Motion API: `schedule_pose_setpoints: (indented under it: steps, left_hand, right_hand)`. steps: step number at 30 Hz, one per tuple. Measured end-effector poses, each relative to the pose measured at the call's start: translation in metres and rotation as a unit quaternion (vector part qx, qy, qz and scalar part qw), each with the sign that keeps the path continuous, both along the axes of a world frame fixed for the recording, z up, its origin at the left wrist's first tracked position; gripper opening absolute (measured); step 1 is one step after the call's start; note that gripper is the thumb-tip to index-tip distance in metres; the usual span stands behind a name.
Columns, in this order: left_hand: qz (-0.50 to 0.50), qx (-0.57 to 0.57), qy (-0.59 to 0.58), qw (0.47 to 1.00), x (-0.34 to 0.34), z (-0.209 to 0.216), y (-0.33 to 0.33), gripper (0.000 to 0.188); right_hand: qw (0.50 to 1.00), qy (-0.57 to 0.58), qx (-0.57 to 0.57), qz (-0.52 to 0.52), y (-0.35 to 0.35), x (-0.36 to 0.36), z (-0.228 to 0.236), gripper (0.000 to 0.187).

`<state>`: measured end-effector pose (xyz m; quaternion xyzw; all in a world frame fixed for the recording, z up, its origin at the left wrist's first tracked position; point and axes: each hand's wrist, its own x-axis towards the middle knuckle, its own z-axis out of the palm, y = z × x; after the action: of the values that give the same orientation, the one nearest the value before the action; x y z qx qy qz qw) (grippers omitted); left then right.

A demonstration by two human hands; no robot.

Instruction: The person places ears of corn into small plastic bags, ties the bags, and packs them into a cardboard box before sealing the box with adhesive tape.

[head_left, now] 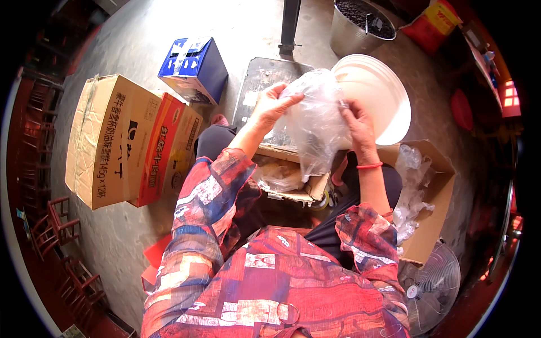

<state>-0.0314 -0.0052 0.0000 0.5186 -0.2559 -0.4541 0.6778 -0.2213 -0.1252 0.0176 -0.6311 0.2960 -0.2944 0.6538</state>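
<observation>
A clear plastic bag (pixel 315 121) hangs between my two hands, crumpled and see-through, with its lower end drooping over an open cardboard box (pixel 315 188). My left hand (pixel 275 104) pinches the bag's upper left side between thumb and fingers. On its right side, my right hand (pixel 359 124) grips the film, a red band round the wrist. Just behind the bag and the right hand stands a large white bucket (pixel 389 90), its inside partly hidden. More clear plastic lies in the small box below, between my knees.
At left stand brown and red cartons (pixel 101 146) and a blue box (pixel 194 67). A carton of plastic bags (pixel 434 211) is at right, by a fan (pixel 437 287). Farther off are a metal pail of dark pieces (pixel 349 36), a post (pixel 289 25) and a dark board (pixel 256 79).
</observation>
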Motion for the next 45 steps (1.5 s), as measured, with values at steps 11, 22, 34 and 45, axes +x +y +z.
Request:
schedule_pose_setpoints:
  steps: [11,22,34,45]
  left_hand:
    - [0.055,0.045,-0.435,0.898,0.003,0.005,-0.003,0.084]
    - [-0.274,0.030,-0.397,0.876,-0.027,0.017,0.005,0.037]
    - [-0.110,0.041,-0.292,0.949,0.001,-0.012,0.002,0.015]
    - [-0.137,0.065,-0.207,0.966,-0.029,-0.019,-0.002,0.013]
  right_hand:
    - [0.992,0.016,-0.051,0.118,-0.002,-0.017,0.012,0.016]
    - [0.966,0.063,-0.105,0.226,0.013,-0.011,0.002,0.014]
    - [0.989,0.029,-0.004,0.146,-0.008,-0.020,-0.003,0.013]
    - [0.958,0.143,-0.119,0.216,0.005,-0.019,-0.013,0.022]
